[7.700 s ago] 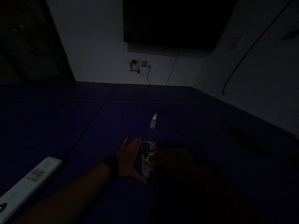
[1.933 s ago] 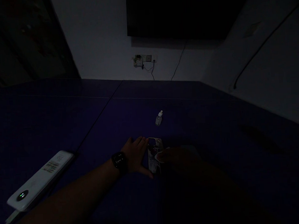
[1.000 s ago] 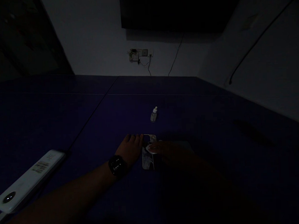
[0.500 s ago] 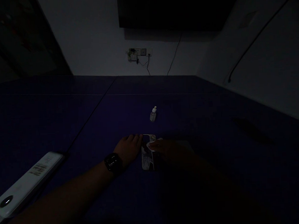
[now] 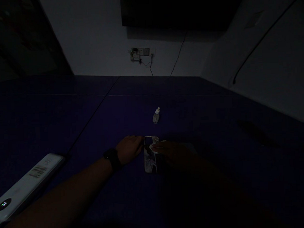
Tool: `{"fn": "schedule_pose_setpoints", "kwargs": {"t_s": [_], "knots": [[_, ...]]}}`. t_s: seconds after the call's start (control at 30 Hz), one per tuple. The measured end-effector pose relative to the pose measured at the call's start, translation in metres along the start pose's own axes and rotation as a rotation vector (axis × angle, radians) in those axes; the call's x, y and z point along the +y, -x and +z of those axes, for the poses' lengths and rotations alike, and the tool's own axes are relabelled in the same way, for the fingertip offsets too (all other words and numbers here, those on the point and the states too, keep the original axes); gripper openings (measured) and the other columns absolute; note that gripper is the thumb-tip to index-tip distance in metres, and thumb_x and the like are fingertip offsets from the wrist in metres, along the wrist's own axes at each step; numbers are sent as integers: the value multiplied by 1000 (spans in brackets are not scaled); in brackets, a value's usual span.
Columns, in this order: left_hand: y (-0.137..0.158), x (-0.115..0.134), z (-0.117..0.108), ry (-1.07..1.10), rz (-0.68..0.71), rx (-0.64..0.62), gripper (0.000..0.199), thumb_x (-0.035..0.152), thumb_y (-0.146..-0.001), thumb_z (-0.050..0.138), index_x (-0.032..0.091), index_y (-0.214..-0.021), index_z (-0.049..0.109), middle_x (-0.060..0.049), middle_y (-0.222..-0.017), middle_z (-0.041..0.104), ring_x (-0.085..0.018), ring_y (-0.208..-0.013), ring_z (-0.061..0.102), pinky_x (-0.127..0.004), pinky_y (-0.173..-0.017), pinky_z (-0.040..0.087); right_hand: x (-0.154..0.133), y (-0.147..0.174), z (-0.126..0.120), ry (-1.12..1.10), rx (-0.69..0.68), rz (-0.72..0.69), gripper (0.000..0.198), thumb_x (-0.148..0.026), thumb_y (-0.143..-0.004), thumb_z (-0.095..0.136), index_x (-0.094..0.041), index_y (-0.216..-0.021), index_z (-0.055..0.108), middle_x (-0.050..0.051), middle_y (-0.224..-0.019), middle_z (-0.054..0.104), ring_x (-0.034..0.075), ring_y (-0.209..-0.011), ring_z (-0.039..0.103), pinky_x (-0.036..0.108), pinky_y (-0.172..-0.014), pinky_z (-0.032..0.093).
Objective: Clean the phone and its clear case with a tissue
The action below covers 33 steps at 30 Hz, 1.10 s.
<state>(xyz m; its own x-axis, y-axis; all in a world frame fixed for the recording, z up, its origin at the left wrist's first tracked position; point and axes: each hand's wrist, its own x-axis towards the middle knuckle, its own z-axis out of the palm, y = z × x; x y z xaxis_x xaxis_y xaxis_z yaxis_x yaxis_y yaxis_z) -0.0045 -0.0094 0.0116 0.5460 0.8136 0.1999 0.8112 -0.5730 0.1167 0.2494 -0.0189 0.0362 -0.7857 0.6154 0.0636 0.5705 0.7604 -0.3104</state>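
Observation:
A phone case [image 5: 150, 162] with a grey and black picture lies flat on the dark blue floor in front of me. My left hand [image 5: 129, 148], a watch [image 5: 112, 157] on its wrist, is closed at the case's upper left edge, fingertips against it. My right hand [image 5: 171, 150] is in deep shadow, its fingers closed on a small white cloth [image 5: 151, 148] pressed onto the upper part of the case. Beyond them a small dropper bottle [image 5: 156, 118] with a white top stands upright.
To the left lies a long white power strip [image 5: 31, 181] with a lit round display. A flat dark object [image 5: 256, 133] rests on the floor at right. Wall sockets [image 5: 140, 53] with cables and a large dark screen [image 5: 177, 8] are on the far wall.
My left hand has rolled a little, its fingers curling in more and the watch face turning away. The right hand with the cloth has hardly moved.

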Motion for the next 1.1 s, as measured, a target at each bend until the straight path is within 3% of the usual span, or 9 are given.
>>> {"fn": "schedule_pose_setpoints", "kwargs": {"t_s": [0.2,0.37,0.57,0.73,0.9,1.1], "knots": [[0,4,-1,-76,16,-44,10,21,-99,48,19,-106,54,-7,-97,70,-22,-87,66,-34,-79,50,-2,0,1,48,-6,7,57,-6,-84,45,-20,-138,58,6,-145,56,22,-131,54,42,-109,45],[0,10,-2,-162,30,-64,18,23,-100,46,17,-114,55,-10,-99,70,-25,-90,66,-37,-80,50,1,3,1,59,2,-17,55,-6,-85,45,-19,-137,58,8,-144,57,24,-131,54,45,-107,46],[1,12,-3,-232,50,-73,26,23,-100,47,14,-123,55,-11,-103,70,-26,-92,66,-39,-79,51,6,7,4,-16,11,-192,50,-8,-87,49,-25,-132,62,4,-139,62,20,-130,54,44,-109,43],[3,14,-2,-269,50,-55,30,22,-101,47,15,-130,52,-11,-107,69,-26,-93,66,-40,-78,51,7,4,5,107,73,4,54,-8,-83,51,-18,-134,60,12,-140,60,28,-123,59,50,-104,47],[4,16,-3,-295,46,-42,30,20,-101,48,15,-130,52,-10,-102,68,-25,-91,65,-37,-73,50,5,14,4,-14,56,-137,46,-14,-85,54,-22,-128,65,9,-134,64,23,-124,58,43,-105,47],[4,18,-5,-291,43,-1,28,18,-101,47,17,-128,55,-10,-109,65,-25,-99,60,-37,-78,48,2,0,2,165,71,30,46,-15,-84,55,-18,-129,64,13,-135,63,29,-123,57,50,-106,44]]}}
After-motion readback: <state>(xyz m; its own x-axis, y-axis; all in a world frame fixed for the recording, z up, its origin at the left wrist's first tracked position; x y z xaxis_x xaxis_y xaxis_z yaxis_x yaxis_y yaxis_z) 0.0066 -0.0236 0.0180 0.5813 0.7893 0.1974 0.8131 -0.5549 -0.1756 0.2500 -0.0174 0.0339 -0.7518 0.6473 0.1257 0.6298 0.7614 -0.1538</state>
